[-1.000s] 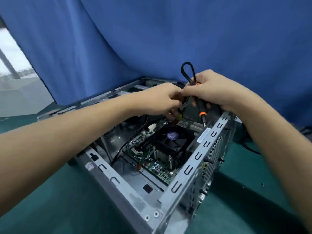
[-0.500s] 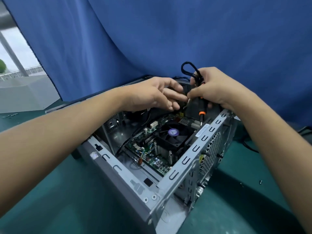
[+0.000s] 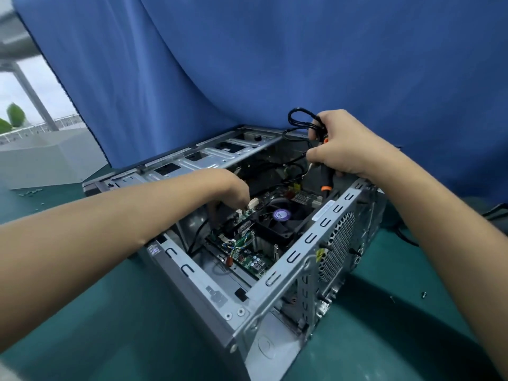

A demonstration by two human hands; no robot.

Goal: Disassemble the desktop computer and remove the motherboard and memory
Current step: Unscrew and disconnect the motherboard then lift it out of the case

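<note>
open computer case [image 3: 280, 273] sat on the green bench [image 3: 110, 325], side panel off. motherboard [image 3: 254, 261] was in place at the bottom of the case, fan [image 3: 280, 218] on top of it. left hand [image 3: 231, 189] reached down inside, fingertips at the board's white connectors; couldn't tell if it gripped anything. right hand [image 3: 346, 149] was clenched around a black-and-orange screwdriver [image 3: 326, 178] plus a looped black cable [image 3: 301, 119], above the case's rear edge. memory not identifiable.

Silver case [image 3: 288, 259], green motherboard [image 3: 254, 264], black fan [image 3: 277, 224] with purple sticker [image 3: 281, 215], black-and-orange screwdriver [image 3: 326, 178], teal worktop [image 3: 110, 325], blue curtain [image 3: 275, 64].
</note>
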